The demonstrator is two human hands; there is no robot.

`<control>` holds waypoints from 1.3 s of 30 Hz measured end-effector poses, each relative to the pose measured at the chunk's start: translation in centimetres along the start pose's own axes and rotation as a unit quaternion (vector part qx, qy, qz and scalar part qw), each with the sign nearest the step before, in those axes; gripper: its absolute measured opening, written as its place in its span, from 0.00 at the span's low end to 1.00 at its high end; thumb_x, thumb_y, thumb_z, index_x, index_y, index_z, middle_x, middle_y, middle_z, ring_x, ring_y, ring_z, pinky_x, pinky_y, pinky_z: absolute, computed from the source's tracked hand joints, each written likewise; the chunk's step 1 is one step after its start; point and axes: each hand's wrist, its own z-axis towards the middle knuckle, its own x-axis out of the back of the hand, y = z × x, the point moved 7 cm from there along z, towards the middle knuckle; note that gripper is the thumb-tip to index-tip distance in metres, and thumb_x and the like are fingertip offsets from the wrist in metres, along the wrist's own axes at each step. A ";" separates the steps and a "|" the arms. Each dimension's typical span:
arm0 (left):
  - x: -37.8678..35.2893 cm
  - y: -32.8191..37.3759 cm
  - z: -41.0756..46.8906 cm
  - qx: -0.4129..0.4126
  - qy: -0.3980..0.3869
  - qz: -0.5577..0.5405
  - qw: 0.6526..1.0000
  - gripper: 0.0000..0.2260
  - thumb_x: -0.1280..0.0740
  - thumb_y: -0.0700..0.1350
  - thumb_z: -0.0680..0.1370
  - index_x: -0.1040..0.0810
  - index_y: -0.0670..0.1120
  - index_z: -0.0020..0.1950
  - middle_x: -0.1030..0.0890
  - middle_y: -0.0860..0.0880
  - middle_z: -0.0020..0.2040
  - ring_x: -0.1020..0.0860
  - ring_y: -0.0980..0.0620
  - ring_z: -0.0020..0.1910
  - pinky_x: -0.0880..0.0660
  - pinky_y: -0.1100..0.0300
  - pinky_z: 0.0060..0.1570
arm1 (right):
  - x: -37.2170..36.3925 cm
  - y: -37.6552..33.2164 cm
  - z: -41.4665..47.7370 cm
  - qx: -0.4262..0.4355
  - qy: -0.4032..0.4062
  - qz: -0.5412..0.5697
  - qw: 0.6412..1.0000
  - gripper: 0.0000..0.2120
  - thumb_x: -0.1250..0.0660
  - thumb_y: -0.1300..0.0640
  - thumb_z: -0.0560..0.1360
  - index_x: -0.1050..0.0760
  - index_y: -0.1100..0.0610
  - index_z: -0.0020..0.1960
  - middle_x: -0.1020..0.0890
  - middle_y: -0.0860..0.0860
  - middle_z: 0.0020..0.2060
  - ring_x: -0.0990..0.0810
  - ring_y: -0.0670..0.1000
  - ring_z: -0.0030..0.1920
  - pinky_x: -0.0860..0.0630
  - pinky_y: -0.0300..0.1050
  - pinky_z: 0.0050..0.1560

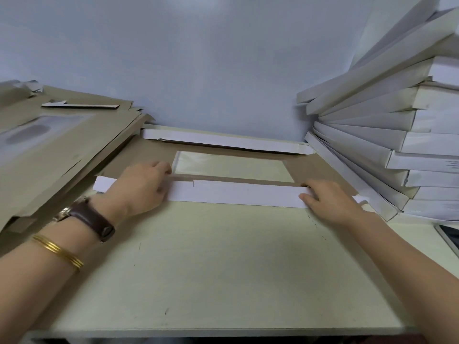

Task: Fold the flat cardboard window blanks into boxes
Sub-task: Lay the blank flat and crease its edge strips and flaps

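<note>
Flap [236, 194] in left hand [140, 187], right hand [329, 200]

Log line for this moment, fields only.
near flap: mid-fold, held by left hand and right hand | far flap: folded | blank: on table
</note>
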 end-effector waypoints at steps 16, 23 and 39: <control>-6.2 10.2 0.9 -0.111 -0.157 -0.012 0.981 0.25 0.58 0.56 0.83 0.56 0.53 0.80 0.53 0.55 0.80 0.56 0.54 0.78 0.56 0.49 0.76 | -6.6 -15.5 -0.3 0.122 -0.098 0.057 0.986 0.34 0.58 0.38 0.81 0.51 0.59 0.79 0.50 0.53 0.79 0.57 0.49 0.78 0.59 0.47 0.77; -6.7 8.9 0.5 -0.095 -0.182 -0.009 0.979 0.27 0.59 0.59 0.82 0.57 0.50 0.79 0.56 0.54 0.79 0.58 0.55 0.78 0.60 0.57 0.75 | -7.5 -14.2 -0.1 0.111 -0.166 0.058 0.978 0.39 0.59 0.32 0.77 0.57 0.56 0.79 0.56 0.49 0.79 0.60 0.45 0.77 0.61 0.44 0.76; -5.6 1.2 -1.2 -0.020 -0.194 0.025 0.980 0.24 0.61 0.62 0.80 0.63 0.63 0.76 0.60 0.61 0.78 0.60 0.56 0.77 0.58 0.45 0.75 | -5.8 -2.7 -1.5 0.023 -0.157 0.037 0.987 0.38 0.58 0.33 0.78 0.57 0.55 0.79 0.57 0.48 0.79 0.61 0.43 0.77 0.62 0.40 0.74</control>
